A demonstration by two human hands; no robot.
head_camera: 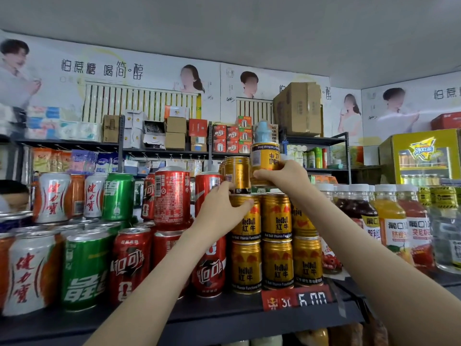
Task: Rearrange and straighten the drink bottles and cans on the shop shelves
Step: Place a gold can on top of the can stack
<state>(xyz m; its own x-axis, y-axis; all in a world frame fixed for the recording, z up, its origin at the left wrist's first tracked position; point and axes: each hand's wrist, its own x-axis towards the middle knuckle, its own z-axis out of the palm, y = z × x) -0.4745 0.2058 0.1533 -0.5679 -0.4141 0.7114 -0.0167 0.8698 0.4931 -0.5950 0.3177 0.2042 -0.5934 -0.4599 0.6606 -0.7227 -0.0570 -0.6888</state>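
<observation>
Gold Red Bull cans stand stacked in three tiers at the middle of the dark shelf (pixel 224 318). My right hand (pixel 282 177) grips an upside-down gold can (pixel 264 158) at the top of the stack, its base just above the second tier. My left hand (pixel 219 208) holds the left can of the second tier (pixel 247 221), fingers curled over its rim. Another top-tier gold can (pixel 237 174) stands upright between my hands. Red cola cans (pixel 172 198), green cans (pixel 117 196) and white-orange cans (pixel 53 196) are stacked to the left.
Bottled juice drinks (pixel 389 221) with white caps stand right of the gold cans. A red price tag (pixel 296 299) hangs on the shelf edge. Behind are shelves of boxes (pixel 174 133), a cardboard carton (pixel 299 108) and a yellow drinks fridge (pixel 421 158).
</observation>
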